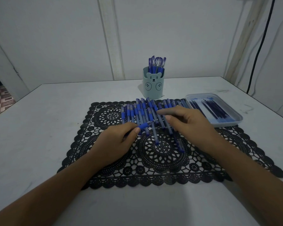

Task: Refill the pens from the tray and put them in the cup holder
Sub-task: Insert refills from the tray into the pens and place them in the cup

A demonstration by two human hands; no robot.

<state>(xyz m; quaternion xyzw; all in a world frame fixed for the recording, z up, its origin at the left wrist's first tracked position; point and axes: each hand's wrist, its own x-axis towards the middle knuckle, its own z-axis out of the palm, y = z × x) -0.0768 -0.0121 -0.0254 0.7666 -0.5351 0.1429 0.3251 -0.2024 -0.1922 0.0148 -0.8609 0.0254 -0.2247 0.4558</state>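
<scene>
The table [39, 128] top is smooth and a bit shiny, with small grey scuff marks. The mat [162, 167] is full of holes like lace and looks dull; plastic or thread, it is hard to tell. The pens [138, 111] have see-through plastic bodies, and one pen [145, 125] shows a blue grip that looks like rubber. The cup holder [153, 90] is smooth plastic, not shiny. The tray [225, 123] is smooth plastic with a soft shine. The refills [216, 110] are thin dark plastic tubes. The wall [55, 38] is painted and dull
</scene>
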